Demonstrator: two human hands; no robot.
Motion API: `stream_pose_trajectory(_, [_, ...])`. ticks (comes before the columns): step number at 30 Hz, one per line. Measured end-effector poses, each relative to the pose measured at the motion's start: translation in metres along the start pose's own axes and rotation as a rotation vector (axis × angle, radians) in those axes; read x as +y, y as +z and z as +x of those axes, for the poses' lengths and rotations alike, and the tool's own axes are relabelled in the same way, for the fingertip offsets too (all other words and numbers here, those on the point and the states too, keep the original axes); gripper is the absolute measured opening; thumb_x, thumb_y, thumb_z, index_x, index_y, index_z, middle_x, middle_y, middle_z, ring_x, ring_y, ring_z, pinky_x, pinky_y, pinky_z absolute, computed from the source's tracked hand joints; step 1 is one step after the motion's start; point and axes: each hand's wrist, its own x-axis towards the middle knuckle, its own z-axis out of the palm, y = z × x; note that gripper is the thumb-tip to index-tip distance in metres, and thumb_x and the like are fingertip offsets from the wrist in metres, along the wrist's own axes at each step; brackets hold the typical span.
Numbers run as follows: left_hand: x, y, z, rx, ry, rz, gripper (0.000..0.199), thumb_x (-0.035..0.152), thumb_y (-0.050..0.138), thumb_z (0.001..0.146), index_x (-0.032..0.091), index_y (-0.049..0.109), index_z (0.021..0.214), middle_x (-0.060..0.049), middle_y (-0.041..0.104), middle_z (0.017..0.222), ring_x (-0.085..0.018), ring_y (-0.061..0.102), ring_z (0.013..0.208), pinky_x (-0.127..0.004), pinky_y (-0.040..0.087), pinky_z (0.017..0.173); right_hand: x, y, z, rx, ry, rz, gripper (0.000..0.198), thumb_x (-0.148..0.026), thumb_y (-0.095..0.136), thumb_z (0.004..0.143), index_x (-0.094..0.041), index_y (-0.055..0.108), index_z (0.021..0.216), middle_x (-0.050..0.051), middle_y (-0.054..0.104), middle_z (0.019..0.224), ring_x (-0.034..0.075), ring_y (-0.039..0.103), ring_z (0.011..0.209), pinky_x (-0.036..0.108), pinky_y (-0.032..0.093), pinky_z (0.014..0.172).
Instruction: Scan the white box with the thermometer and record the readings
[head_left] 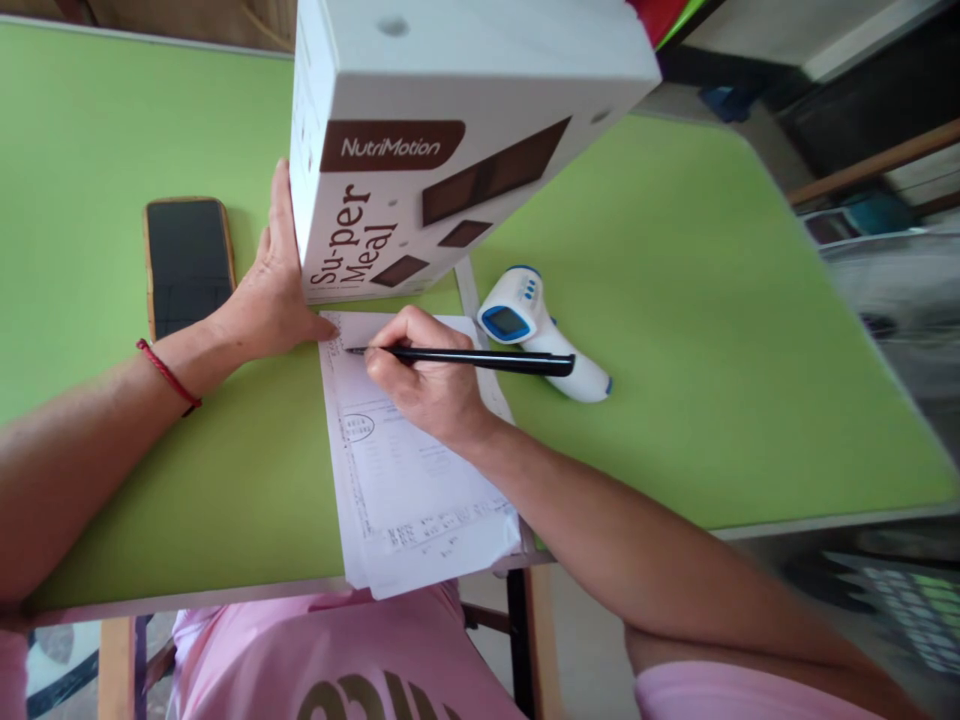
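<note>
My right hand (431, 375) grips a black pen (487, 360), its tip on the upper left part of a sheet of paper (420, 470) that bears print and handwriting. More paper lies under that sheet. My left hand (274, 285) is open against the left side of a white box (397, 210) marked "NutriMotion Su-per Meal". Its fingers stretch up along the box, and the thumb reaches onto the paper's top left corner. The box stands upright just beyond the sheet. A red cord bracelet (169, 375) circles my left wrist.
A phone (189, 265) with a dark screen lies left of my left hand. Right of the paper is a white and blue handheld thermometer (544, 335). Everything rests on a green table (712, 350). A fan (892, 300) stands past its right edge.
</note>
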Motion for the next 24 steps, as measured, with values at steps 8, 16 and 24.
stream_pose_trajectory(8, [-0.005, -0.001, -0.001, -0.002, 0.02, -0.004, 0.159, 0.033, 0.097, 0.053, 0.027, -0.012, 0.168, -0.018, 0.018, 0.173, -0.051, 0.009, 0.165, -0.066, 0.015, 0.138, 0.001, -0.002, 0.0, -0.022, -0.016, 0.017, 0.022, -0.013, 0.062, 0.08, -0.025, 0.047, 0.07, -0.009, 0.051, 0.057, 0.009, 0.039, 0.049, 0.026, 0.034, 0.048])
stream_pose_trajectory(16, [-0.013, 0.004, 0.003, 0.042, 0.058, -0.048, 0.163, 0.046, 0.102, 0.05, 0.018, -0.006, 0.168, -0.021, 0.014, 0.175, -0.054, 0.008, 0.163, -0.07, 0.014, 0.136, 0.002, -0.002, -0.001, -0.01, 0.042, -0.039, 0.016, -0.024, 0.06, 0.085, -0.026, 0.051, 0.071, -0.007, 0.054, 0.058, 0.011, 0.043, 0.052, 0.027, 0.037, 0.051])
stream_pose_trajectory(24, [-0.017, 0.008, 0.001, 0.101, 0.043, -0.146, 0.157, 0.052, 0.1, 0.051, 0.018, 0.004, 0.171, -0.017, 0.028, 0.171, -0.052, 0.01, 0.164, -0.068, 0.013, 0.136, -0.001, -0.001, 0.0, -0.037, 0.069, -0.03, 0.016, -0.024, 0.06, 0.085, -0.026, 0.051, 0.071, -0.007, 0.054, 0.058, 0.01, 0.043, 0.053, 0.027, 0.038, 0.053])
